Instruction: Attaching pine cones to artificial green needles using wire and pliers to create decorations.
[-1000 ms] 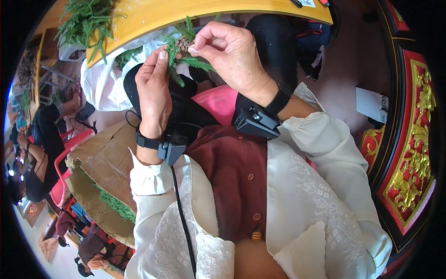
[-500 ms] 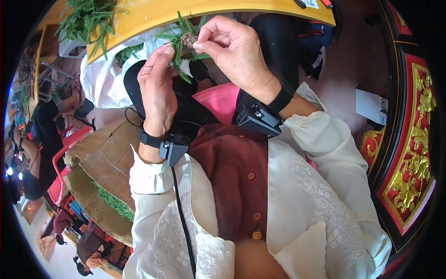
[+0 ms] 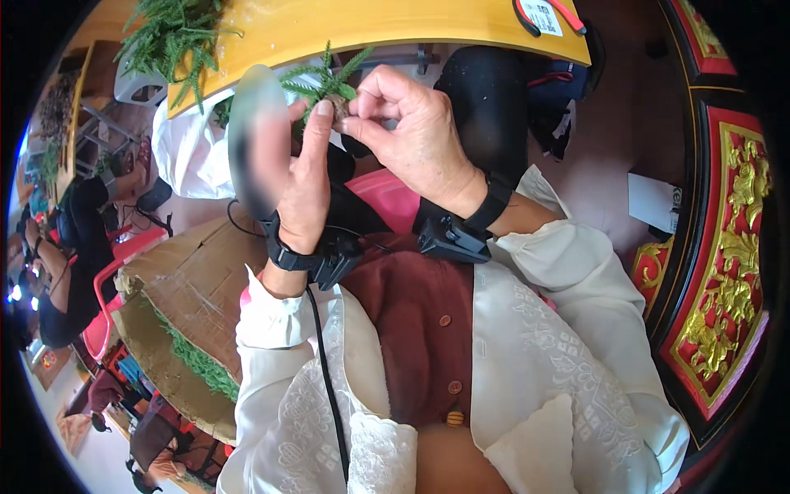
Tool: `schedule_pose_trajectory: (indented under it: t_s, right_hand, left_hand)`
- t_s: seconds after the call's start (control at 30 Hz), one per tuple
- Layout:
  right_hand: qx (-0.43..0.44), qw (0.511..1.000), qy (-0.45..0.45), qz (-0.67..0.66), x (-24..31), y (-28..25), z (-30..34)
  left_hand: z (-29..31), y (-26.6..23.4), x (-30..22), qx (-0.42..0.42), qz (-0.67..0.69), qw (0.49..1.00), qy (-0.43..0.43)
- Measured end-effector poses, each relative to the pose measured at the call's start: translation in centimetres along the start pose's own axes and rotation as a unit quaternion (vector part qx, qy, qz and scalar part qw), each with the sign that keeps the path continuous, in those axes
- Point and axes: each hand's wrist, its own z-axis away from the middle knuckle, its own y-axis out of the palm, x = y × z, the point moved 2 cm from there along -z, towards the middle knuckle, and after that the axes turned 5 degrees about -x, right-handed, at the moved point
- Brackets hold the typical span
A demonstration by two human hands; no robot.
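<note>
In front of me, just below the table edge, both my hands meet on an artificial pine sprig with green needles. A small brown pine cone shows at its base, partly covered by fingers. My left hand is upright, its thumb pressed against the sprig's base; a blurred patch hides some of its fingers. From the other side my right hand pinches with thumb and forefinger by the cone. Anything thin between those fingertips is too small to make out.
More green sprigs lie on the yellow table. Red-and-black-handled pliers rest near its right end. A white plastic bag hangs below the table. An open cardboard box with greenery stands left; a carved red-and-gold panel is right.
My left hand has turned and shifted right, its thumb now upright against the sprig's base. The sprig's lower branches have gone behind that hand. My right hand keeps its pinch, slightly lower.
</note>
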Motion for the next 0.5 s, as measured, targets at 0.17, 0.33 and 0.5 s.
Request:
schedule_pose_trajectory:
  t_s: [0.17, 0.33, 0.5]
  right_hand:
    - [0.015, 0.997, -0.048, 0.058, 1.1, 0.2, 0.3]
    - [0.025, 0.998, -0.031, 0.042, 0.4, 0.3, 0.4]
    - [0.063, 0.998, 0.024, 0.018, 0.3, 0.1, 0.2]
  left_hand:
    - [0.1, -0.3, 1.1, 0.013, 0.054, 0.992, -0.116]
    - [0.0, -0.2, 0.4, 0.005, 0.012, 0.999, -0.046]
    - [-0.3, -0.5, 0.1, 0.006, -0.034, 0.999, -0.006]
